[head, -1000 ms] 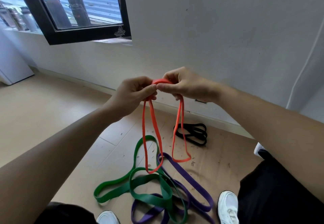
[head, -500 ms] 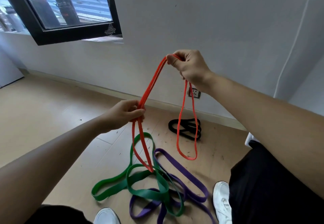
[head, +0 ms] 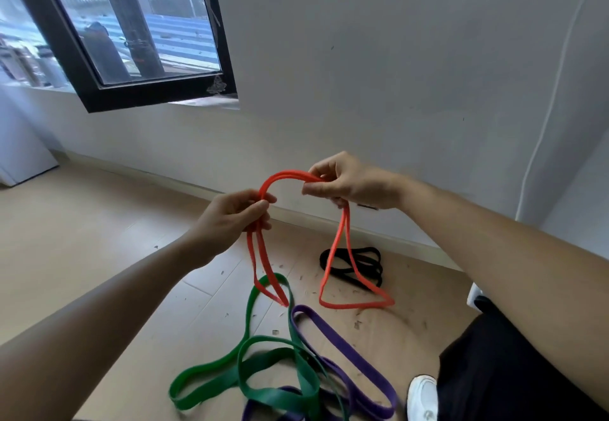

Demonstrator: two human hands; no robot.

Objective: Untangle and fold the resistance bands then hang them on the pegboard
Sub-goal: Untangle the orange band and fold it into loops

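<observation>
Orange-red flat rubber resistance band (head: 286, 175) hangs in the air between both hands at the middle of the view, doubled so that two strands run side by side. The left hand (head: 230, 219) grips it with fingers and thumb curled round the strands. From that fist a narrow loop drops toward 6 o'clock, its tip just over the floor. From the fist's 1 o'clock the doubled strands arch over to the right hand (head: 346, 183), which pinches them between thumb and curled fingers. Below this hand a wider, triangle-shaped loop hangs down, its bottom strand nearly level.

On the pale wood floor (head: 82, 249), toward 6 o'clock from the left hand, a wide green rubber band (head: 280, 399) lies in loose overlapping loops, tangled with a purple rubber band (head: 346, 346) at its 3 o'clock. A black band (head: 377, 272) lies bunched near the wall, at 5 o'clock from the right hand and partly behind the wider loop.
</observation>
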